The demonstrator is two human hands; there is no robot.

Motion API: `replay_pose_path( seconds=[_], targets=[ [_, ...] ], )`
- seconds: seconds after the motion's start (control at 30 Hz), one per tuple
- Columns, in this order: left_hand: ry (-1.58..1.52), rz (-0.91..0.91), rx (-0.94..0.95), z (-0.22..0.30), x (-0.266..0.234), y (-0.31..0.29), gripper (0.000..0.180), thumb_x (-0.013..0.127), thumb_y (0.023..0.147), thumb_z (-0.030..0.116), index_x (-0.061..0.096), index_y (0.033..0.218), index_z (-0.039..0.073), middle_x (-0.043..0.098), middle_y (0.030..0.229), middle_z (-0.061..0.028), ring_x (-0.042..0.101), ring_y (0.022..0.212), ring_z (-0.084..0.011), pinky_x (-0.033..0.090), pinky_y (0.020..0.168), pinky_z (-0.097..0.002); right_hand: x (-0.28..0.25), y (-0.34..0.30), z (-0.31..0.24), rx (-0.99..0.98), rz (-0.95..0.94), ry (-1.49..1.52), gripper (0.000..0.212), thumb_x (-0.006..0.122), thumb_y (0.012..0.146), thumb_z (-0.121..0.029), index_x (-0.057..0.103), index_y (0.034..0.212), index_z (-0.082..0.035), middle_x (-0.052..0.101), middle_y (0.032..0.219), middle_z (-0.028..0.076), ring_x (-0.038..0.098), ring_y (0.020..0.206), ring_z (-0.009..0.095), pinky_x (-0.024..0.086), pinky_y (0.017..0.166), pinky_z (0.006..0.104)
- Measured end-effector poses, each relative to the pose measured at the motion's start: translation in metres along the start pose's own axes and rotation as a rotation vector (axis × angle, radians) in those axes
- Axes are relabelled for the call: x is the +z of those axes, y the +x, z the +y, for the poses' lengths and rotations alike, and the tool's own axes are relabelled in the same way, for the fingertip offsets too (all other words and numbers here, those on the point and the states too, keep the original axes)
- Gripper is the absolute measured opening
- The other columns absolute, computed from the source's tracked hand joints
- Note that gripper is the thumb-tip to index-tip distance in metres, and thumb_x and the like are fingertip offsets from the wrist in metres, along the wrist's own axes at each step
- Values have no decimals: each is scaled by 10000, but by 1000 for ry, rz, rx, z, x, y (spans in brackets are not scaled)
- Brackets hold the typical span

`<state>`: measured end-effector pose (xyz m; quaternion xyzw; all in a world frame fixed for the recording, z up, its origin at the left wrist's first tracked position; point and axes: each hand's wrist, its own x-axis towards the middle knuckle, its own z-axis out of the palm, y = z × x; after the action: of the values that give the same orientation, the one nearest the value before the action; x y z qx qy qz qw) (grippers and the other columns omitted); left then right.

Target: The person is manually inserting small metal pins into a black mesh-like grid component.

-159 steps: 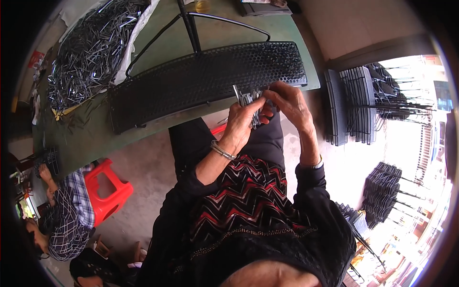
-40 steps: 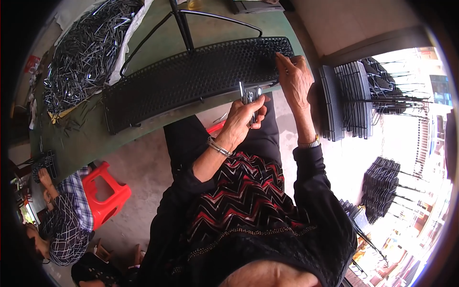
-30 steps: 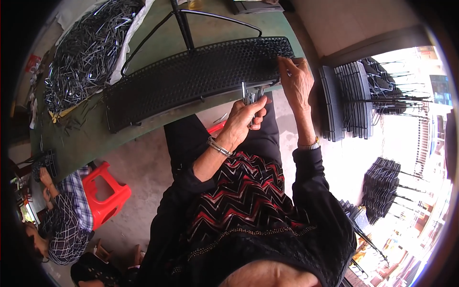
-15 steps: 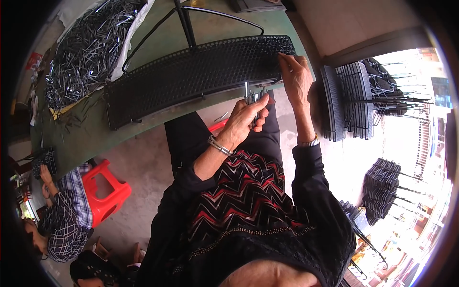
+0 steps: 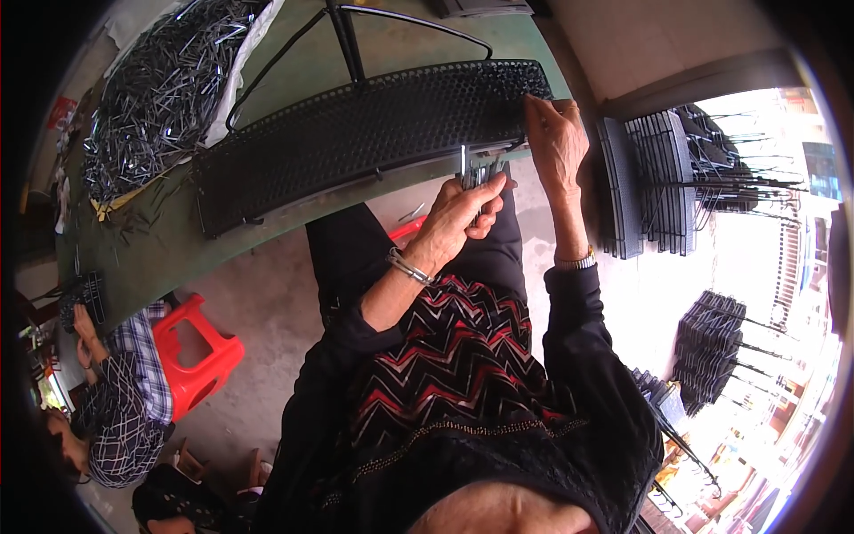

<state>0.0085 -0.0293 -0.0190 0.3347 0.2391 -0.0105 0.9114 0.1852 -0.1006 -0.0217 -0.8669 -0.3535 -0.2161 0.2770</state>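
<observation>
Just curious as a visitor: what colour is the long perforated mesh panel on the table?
Black; the long perforated mesh panel shows best in the head view, on the green table.

Mesh panel (image 5: 356, 133) on table (image 5: 160, 258), seemingly.

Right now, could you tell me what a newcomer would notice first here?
Probably the long black mesh panel across the green table, with the right hand at its right end. Just below, the left hand grips a bunch of metal pins. A heap of pins lies at the table's far left.
</observation>
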Motion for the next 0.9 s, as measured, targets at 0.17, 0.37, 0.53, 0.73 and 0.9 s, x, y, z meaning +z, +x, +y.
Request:
replay_pose_path(
  seconds=[0.17, 0.37, 0.53, 0.73, 0.9],
  targets=[
    [38, -40, -31, 3, 1, -2, 308, 600, 947, 315, 612, 989, 11, 434, 612, 59, 358, 467, -3, 222, 400, -176, 3, -1, -2, -49, -6, -14, 156, 684, 858, -269, 746, 973, -183, 604, 857, 61, 623, 742, 237, 483, 640, 352],
    [130, -17, -64, 1, -1, 0, 278, 611, 939, 306, 622, 946, 28, 450, 617, 52, 350, 451, 1, 192, 380, -176, -11, -7, -10, -6, -24, 31, 256, 679, 868, -291, 712, 1091, -169, 602, 880, 82, 614, 738, 225, 479, 652, 344],
    [167, -52, -83, 2, -1, 1, 261, 649, 909, 301, 616, 908, 42, 456, 615, 47, 349, 448, -6, 190, 367, -183, -53, -9, -27, 131, -549, 606, 370, 691, 850, -359, 691, 1090, -78, 600, 916, 105, 607, 811, 234, 480, 701, 347],
    [254, -109, -118, 0, -4, 11, 233, 662, 899, 278, 587, 851, 62, 429, 596, 54, 340, 450, -13, 190, 368, -183, -45, -18, -31, 295, -768, 973, 243, 675, 857, -243, 684, 892, -2, 581, 869, 42, 560, 801, 137, 438, 689, 285],
    [170, -95, -137, 8, -16, 18, 224, 680, 887, 271, 583, 861, 71, 414, 599, 58, 335, 444, -16, 183, 368, -183, -41, -6, -41, 366, -461, 845, 220, 656, 888, -203, 655, 878, 17, 612, 799, 36, 530, 734, 93, 412, 640, 270]
  ],
)
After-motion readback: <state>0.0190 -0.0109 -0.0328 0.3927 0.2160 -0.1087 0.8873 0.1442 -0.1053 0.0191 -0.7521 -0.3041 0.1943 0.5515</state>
